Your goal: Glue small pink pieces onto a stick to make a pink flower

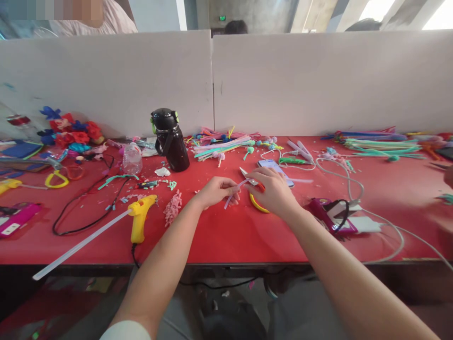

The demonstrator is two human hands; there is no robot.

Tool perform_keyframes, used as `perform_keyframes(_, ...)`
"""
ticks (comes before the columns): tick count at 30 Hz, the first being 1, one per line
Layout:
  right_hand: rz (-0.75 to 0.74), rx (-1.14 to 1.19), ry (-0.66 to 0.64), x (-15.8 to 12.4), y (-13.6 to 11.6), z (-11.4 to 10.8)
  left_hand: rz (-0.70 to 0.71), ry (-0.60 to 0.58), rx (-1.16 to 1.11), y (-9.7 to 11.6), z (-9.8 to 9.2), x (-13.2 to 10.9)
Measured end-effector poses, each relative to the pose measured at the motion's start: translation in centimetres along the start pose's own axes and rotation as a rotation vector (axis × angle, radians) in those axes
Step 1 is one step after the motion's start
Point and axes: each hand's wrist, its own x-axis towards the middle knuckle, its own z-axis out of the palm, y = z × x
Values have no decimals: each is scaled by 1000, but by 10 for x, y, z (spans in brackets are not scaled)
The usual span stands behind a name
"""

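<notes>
My left hand [216, 190] is closed in a pinch on a pale lilac pipe cleaner [230, 197], which slants down over the red table [226, 236]. My right hand [272, 190] is wrapped round a pair of scissors [252, 189] with yellow handles. Their blades are at the upper end of the pipe cleaner. A phone [273, 167] lies just behind my right hand. A small heap of pink fuzzy pieces [172, 207] lies to the left of my left hand.
A yellow glue gun [140, 218] with a long glue stick lies front left. A black bottle [171, 140] stands behind, bundles of pipe cleaners [222, 143] along the white partition. A magenta device [329, 215] with white cables lies right. Paper flowers [71, 129] sit far left.
</notes>
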Motion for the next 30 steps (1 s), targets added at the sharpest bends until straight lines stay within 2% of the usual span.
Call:
perform_keyframes(2,-5,119,-23,-1,-5,4,7,-3,-31,1,1,0)
perform_keyframes(5,37,199,5,-1,-7,6,4,58,-117,1,2,0)
perform_keyframes(8,83,190,50,-1,-6,6,-1,90,-167,1,4,1)
perform_keyframes(14,79,217,58,-1,-11,12,-75,56,-179,3,9,1)
perform_keyframes(24,58,199,8,-7,-24,17,-45,142,-227,-2,7,3)
perform_keyframes(30,62,230,33,-7,-26,14,16,161,-168,0,4,4)
